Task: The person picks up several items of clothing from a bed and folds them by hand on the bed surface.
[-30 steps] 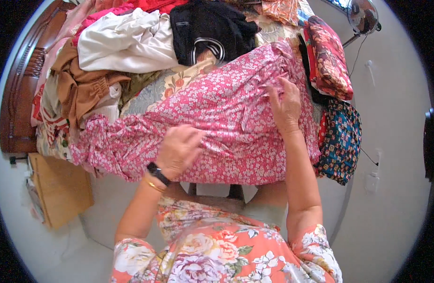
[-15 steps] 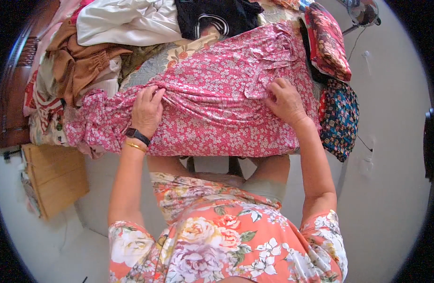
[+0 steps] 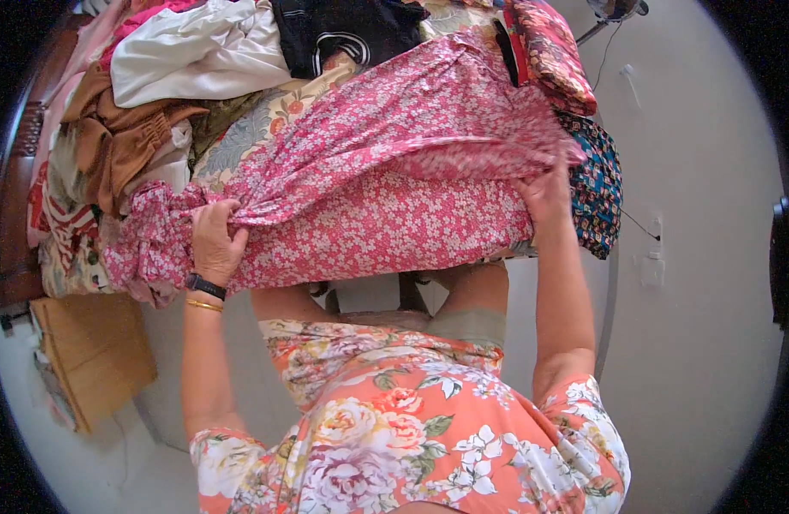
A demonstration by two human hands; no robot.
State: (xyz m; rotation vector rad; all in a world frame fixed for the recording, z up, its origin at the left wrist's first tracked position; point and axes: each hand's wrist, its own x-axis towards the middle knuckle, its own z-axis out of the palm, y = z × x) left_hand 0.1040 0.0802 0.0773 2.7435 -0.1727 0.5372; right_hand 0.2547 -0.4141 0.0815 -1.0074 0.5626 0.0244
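Note:
A pink garment with small white flowers (image 3: 386, 214) spreads over the front of the bed, its left end bunched up. My left hand (image 3: 219, 242) grips a gathered fold of it near that bunched end, fingers closed on the cloth. At the garment's right side, my right hand (image 3: 547, 197) pinches its edge and lifts it; the raised cloth there is smeared by motion. Whether the garment is a dress or another piece, I cannot tell.
Behind lie a white cloth (image 3: 202, 56), a black garment with white stripes (image 3: 352, 34) and brown clothing (image 3: 116, 137). Folded red floral cloth (image 3: 553, 56) and a dark patterned bundle (image 3: 596, 184) sit at the right. A cardboard piece (image 3: 95, 360) stands lower left.
My right hand has moved right and pulled up the garment's right edge. My left hand has shifted left and down along the cloth. The whole view has shifted a little.

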